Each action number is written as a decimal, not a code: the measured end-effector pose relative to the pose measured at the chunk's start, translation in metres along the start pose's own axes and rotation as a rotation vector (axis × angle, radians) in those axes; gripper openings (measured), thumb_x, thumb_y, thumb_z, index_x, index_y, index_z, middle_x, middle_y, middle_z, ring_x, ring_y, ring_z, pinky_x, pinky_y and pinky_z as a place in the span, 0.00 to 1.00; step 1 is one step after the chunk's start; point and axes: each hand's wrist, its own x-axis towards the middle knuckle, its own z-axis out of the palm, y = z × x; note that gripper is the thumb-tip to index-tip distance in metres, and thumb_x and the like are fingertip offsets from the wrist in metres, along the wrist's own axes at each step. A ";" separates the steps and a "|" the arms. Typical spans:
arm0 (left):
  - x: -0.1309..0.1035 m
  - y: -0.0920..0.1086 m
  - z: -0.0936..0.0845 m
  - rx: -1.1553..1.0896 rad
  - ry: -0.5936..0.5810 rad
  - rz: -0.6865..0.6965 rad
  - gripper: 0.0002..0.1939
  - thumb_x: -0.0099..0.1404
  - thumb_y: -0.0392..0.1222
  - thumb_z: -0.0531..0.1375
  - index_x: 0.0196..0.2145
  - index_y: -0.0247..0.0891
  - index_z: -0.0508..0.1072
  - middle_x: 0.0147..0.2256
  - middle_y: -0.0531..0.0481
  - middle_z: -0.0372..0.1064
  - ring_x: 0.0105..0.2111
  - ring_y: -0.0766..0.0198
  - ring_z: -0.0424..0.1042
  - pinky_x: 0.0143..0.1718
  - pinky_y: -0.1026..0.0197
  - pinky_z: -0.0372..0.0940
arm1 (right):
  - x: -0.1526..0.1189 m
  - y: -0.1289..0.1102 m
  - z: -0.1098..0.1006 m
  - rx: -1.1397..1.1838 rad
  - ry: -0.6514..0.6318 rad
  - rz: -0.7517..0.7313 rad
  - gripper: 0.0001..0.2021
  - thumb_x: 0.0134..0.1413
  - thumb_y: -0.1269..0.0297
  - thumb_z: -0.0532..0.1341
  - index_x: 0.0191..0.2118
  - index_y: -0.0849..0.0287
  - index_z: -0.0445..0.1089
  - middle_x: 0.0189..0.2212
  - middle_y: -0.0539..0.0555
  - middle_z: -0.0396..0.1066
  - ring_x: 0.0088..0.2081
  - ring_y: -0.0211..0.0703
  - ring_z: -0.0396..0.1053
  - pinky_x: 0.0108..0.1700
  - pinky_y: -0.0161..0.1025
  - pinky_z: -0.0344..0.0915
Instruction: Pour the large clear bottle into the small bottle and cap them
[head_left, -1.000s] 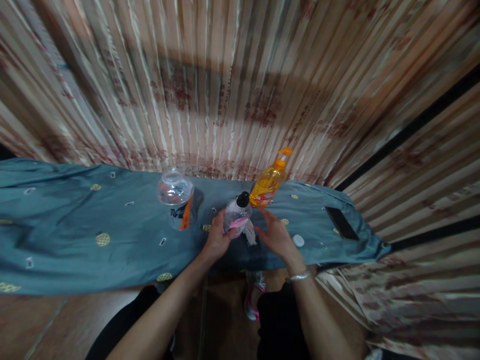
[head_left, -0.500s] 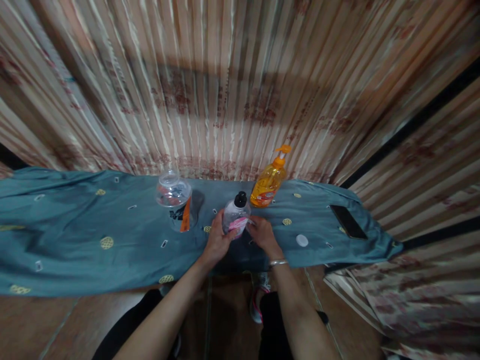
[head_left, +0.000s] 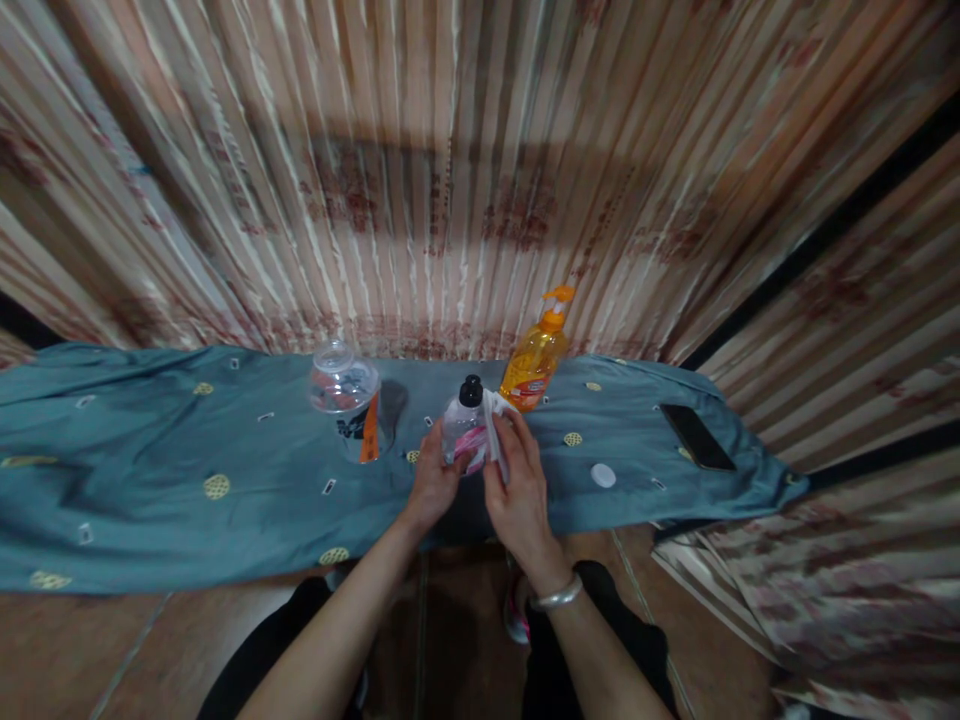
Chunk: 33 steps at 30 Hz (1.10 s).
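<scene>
At the front middle of the cloth stands a clear bottle with a black cap and a pink-and-white label. My left hand wraps the bottle's left side, thumb across its front. On the other side, my right hand pinches a whitish, folded sheet against the bottle. It looks like part of the label lifted off the surface, though my fingers hide where it joins. Right behind is an orange pump bottle, upright and apart from my hands.
A large clear plastic jar with an orange-and-black label stands to the left. On the right lie a white round disc and a black phone. The teal patterned cloth covers the narrow table, with a pleated curtain behind it.
My right hand has moved up and turned over beside the bottle, and the whitish sheet now stands out from its right side. My left hand keeps its hold.
</scene>
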 end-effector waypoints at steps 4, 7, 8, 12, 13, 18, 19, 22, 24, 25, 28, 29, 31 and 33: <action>0.000 -0.004 0.003 0.050 0.018 0.016 0.30 0.59 0.47 0.67 0.58 0.40 0.68 0.53 0.39 0.71 0.53 0.46 0.69 0.58 0.41 0.62 | -0.013 -0.001 0.009 -0.031 -0.061 -0.061 0.32 0.60 0.75 0.50 0.69 0.52 0.55 0.71 0.60 0.49 0.71 0.51 0.50 0.68 0.57 0.58; -0.007 -0.004 0.007 0.084 0.028 0.019 0.31 0.60 0.47 0.65 0.60 0.40 0.66 0.56 0.37 0.68 0.57 0.44 0.66 0.59 0.39 0.60 | -0.012 0.007 0.011 -0.010 -0.050 -0.028 0.32 0.60 0.75 0.50 0.70 0.53 0.52 0.72 0.61 0.47 0.72 0.50 0.48 0.69 0.57 0.57; -0.011 -0.003 0.008 0.091 0.022 0.021 0.31 0.60 0.47 0.64 0.60 0.40 0.65 0.57 0.36 0.67 0.59 0.43 0.64 0.60 0.39 0.60 | -0.009 0.010 0.011 -0.003 -0.037 -0.015 0.32 0.60 0.74 0.50 0.70 0.53 0.52 0.71 0.61 0.48 0.72 0.50 0.48 0.69 0.56 0.56; -0.027 0.009 0.010 0.098 -0.030 0.039 0.30 0.62 0.46 0.63 0.61 0.40 0.65 0.60 0.37 0.65 0.61 0.46 0.64 0.60 0.42 0.61 | 0.001 0.021 0.005 0.021 0.009 0.023 0.32 0.59 0.73 0.51 0.70 0.56 0.53 0.68 0.62 0.57 0.69 0.50 0.54 0.69 0.56 0.56; -0.028 0.012 0.009 0.101 -0.037 0.038 0.28 0.63 0.47 0.61 0.60 0.40 0.65 0.60 0.38 0.66 0.60 0.47 0.64 0.60 0.42 0.61 | 0.003 0.024 0.003 0.027 0.013 0.032 0.32 0.59 0.73 0.51 0.69 0.56 0.54 0.67 0.61 0.59 0.68 0.50 0.56 0.69 0.56 0.56; -0.019 0.025 0.000 0.087 -0.053 0.015 0.16 0.68 0.49 0.57 0.51 0.44 0.70 0.52 0.44 0.72 0.55 0.51 0.69 0.60 0.45 0.62 | 0.006 0.023 -0.004 0.038 0.013 0.038 0.31 0.59 0.72 0.52 0.69 0.54 0.55 0.64 0.60 0.64 0.65 0.51 0.61 0.67 0.56 0.59; -0.016 0.026 0.000 0.074 -0.056 0.011 0.15 0.67 0.49 0.58 0.50 0.44 0.70 0.52 0.45 0.72 0.55 0.52 0.69 0.59 0.46 0.63 | 0.005 0.021 -0.005 0.029 0.013 0.023 0.32 0.59 0.73 0.52 0.69 0.54 0.55 0.64 0.60 0.64 0.65 0.50 0.61 0.67 0.56 0.59; -0.010 0.026 0.001 0.021 -0.064 -0.005 0.16 0.65 0.48 0.59 0.48 0.43 0.69 0.50 0.45 0.72 0.54 0.52 0.70 0.57 0.49 0.65 | 0.000 0.014 -0.007 -0.023 -0.001 -0.049 0.33 0.59 0.74 0.51 0.69 0.52 0.54 0.66 0.59 0.60 0.67 0.49 0.58 0.67 0.55 0.58; -0.008 0.023 0.002 -0.020 -0.065 -0.026 0.16 0.64 0.49 0.59 0.48 0.43 0.70 0.49 0.45 0.73 0.53 0.53 0.71 0.55 0.50 0.66 | -0.002 0.012 -0.008 -0.054 -0.019 -0.081 0.33 0.59 0.75 0.51 0.70 0.51 0.54 0.67 0.58 0.58 0.68 0.49 0.56 0.68 0.55 0.58; -0.006 0.022 0.001 -0.040 -0.066 -0.039 0.15 0.65 0.49 0.58 0.47 0.43 0.70 0.49 0.45 0.73 0.52 0.53 0.72 0.54 0.50 0.67 | -0.004 0.012 -0.008 -0.062 -0.024 -0.083 0.34 0.59 0.75 0.50 0.70 0.51 0.53 0.68 0.58 0.57 0.68 0.50 0.55 0.68 0.56 0.57; 0.001 0.016 0.000 -0.091 -0.066 -0.078 0.15 0.67 0.51 0.54 0.45 0.43 0.72 0.47 0.46 0.75 0.48 0.54 0.74 0.50 0.51 0.69 | -0.007 0.016 -0.004 -0.048 -0.015 -0.048 0.34 0.58 0.75 0.50 0.71 0.53 0.52 0.67 0.60 0.59 0.68 0.51 0.56 0.68 0.57 0.57; 0.004 0.015 0.000 -0.104 -0.063 -0.089 0.15 0.67 0.51 0.54 0.46 0.43 0.72 0.47 0.46 0.75 0.47 0.54 0.74 0.50 0.51 0.70 | -0.009 0.019 -0.002 -0.035 -0.013 -0.026 0.34 0.58 0.75 0.51 0.70 0.54 0.52 0.66 0.61 0.60 0.67 0.51 0.57 0.67 0.57 0.57; 0.010 0.012 0.001 -0.131 -0.061 -0.102 0.18 0.66 0.50 0.55 0.50 0.43 0.72 0.50 0.46 0.75 0.49 0.54 0.74 0.51 0.51 0.69 | -0.013 0.025 0.005 -0.003 -0.018 0.034 0.34 0.56 0.75 0.51 0.70 0.57 0.54 0.65 0.62 0.62 0.66 0.51 0.59 0.67 0.56 0.58; 0.015 0.010 0.006 -0.164 -0.069 -0.103 0.22 0.66 0.49 0.54 0.54 0.41 0.71 0.54 0.45 0.74 0.53 0.53 0.72 0.53 0.50 0.68 | -0.018 0.034 0.014 0.030 -0.033 0.115 0.33 0.55 0.74 0.52 0.68 0.60 0.57 0.63 0.63 0.65 0.65 0.52 0.62 0.67 0.55 0.59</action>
